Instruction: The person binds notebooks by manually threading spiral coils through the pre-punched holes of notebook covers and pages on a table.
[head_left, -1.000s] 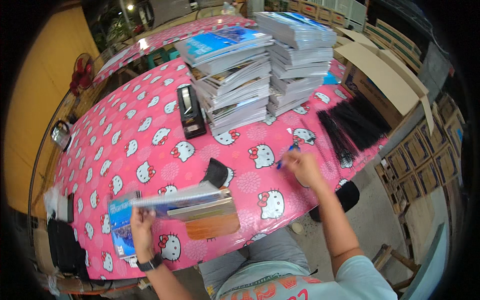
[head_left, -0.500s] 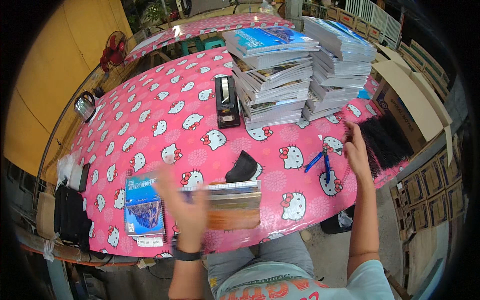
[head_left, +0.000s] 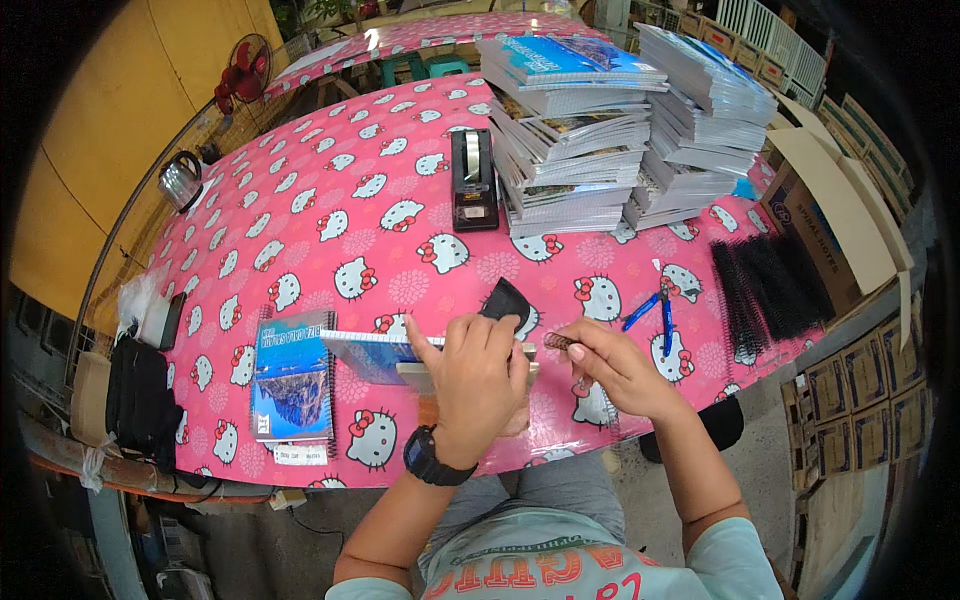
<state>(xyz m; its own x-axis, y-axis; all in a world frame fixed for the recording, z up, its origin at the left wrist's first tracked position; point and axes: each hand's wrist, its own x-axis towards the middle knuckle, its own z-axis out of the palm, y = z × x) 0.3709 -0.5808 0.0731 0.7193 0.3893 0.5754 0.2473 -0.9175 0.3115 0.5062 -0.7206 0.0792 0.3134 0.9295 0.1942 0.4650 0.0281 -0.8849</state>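
Note:
My left hand (head_left: 470,370), with a black watch at the wrist, is closed on a blue-covered notebook (head_left: 372,362), whose white page edges face up. A brown wooden piece lies below it, partly covered by the hand. Just to the right, my right hand (head_left: 618,372) pinches a dark spiral binding coil (head_left: 557,341), its end pointing toward the notebook's edge. Behind my left hand lies a black curved pad (head_left: 510,303). Blue-handled pliers (head_left: 652,318) rest beyond my right hand. A spiral-bound notebook (head_left: 291,375) lies flat at the left.
Tall stacks of notebooks (head_left: 575,135) stand at the back right, beside a black tape dispenser (head_left: 474,185). Dark coils (head_left: 770,295) are heaped at the right edge, near an open carton (head_left: 835,215). A black bag (head_left: 140,405) sits at the left edge.
My left hand has moved right and taken hold of the notebook, which is now raised at a tilt. My right hand has come from the coil heap toward it with a coil.

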